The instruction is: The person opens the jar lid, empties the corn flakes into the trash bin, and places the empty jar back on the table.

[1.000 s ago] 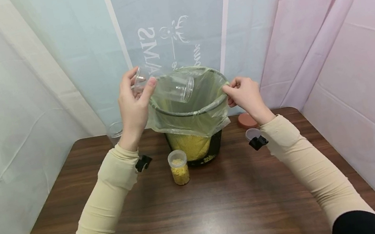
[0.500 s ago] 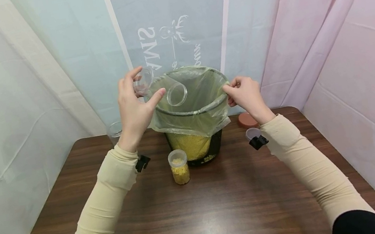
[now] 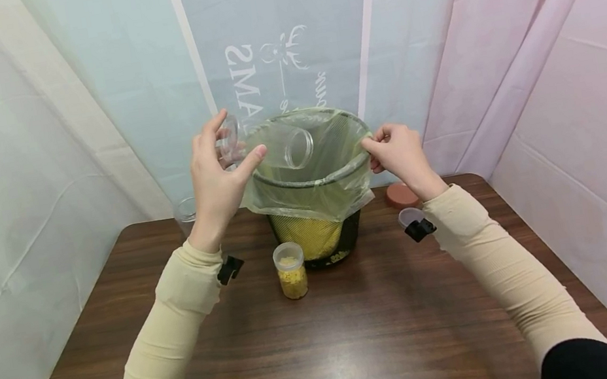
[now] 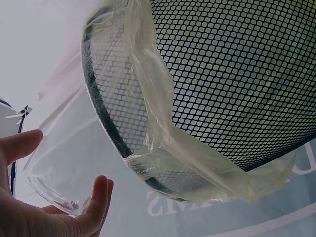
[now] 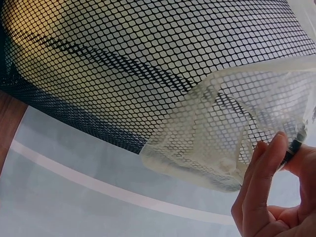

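Note:
In the head view, my left hand (image 3: 214, 174) holds a clear see-through jar (image 3: 298, 149) between thumb and fingers. It lies tilted sideways, one round end over the bin's opening; nothing is visible inside. The left wrist view shows part of the jar (image 4: 52, 197) between my thumb and fingers, beside the rim. My right hand (image 3: 400, 154) pinches the rim of the black mesh bin (image 3: 347, 239) at its right side, together with the pale yellow-green plastic liner (image 3: 314, 201) folded over it. In the right wrist view, those fingers (image 5: 264, 182) grip the rim and liner.
A clear jar with yellow bits (image 3: 292, 277) stands in front of the bin. Another clear container (image 3: 186, 211) is partly hidden behind my left wrist. A reddish-brown round lid (image 3: 402, 195) and a small clear round piece (image 3: 410, 217) lie by my right wrist on the wooden table (image 3: 329, 351).
The jar's end over the bin has swung left, then back right. My left thumb has moved lower and to the right, spreading from the fingers. My right hand stays at the rim.

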`<state>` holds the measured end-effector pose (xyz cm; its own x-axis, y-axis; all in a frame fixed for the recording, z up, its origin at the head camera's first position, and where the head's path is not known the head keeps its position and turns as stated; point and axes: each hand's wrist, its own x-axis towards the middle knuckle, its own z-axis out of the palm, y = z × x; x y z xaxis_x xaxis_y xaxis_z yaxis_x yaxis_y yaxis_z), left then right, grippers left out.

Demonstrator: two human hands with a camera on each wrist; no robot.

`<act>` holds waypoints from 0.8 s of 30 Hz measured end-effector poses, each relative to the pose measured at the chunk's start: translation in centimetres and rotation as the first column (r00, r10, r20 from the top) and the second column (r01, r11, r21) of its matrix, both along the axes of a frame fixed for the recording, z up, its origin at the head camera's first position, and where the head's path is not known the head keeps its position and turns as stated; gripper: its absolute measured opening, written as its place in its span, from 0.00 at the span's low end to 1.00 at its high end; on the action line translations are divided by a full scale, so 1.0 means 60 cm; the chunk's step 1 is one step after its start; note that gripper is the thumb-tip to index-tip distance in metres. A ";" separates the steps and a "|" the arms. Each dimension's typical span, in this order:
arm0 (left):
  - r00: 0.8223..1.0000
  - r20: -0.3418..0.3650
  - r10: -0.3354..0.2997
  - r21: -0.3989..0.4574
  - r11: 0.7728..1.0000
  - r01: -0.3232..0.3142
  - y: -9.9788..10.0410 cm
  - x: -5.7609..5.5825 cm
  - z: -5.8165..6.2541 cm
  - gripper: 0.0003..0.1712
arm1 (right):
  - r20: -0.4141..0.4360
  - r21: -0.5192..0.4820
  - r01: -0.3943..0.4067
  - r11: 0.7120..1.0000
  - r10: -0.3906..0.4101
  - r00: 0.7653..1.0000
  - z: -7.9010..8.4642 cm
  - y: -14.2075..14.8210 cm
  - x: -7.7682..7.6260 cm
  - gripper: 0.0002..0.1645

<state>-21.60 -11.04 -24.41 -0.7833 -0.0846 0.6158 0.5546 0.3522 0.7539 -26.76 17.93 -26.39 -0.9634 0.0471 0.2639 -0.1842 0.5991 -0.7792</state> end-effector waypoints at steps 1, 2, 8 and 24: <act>1.000 0.008 -0.004 0.005 1.000 0.004 -0.001 0.001 0.000 0.43 | -0.001 0.002 -0.002 1.000 0.002 1.000 0.000 0.000 0.000 0.12; 1.000 0.016 -0.007 0.009 1.000 0.007 -0.001 0.002 -0.001 0.42 | -0.001 0.004 -0.003 1.000 0.003 1.000 0.000 0.000 0.000 0.12; 0.999 0.034 -0.029 0.054 0.998 0.027 -0.001 0.005 -0.004 0.40 | 0.000 0.012 -0.008 1.000 0.008 1.000 -0.001 0.001 0.000 0.13; 0.996 0.031 -0.088 0.168 0.982 0.082 0.013 0.044 0.005 0.34 | -0.013 -0.006 -0.013 1.000 0.013 1.000 0.002 0.012 0.012 0.35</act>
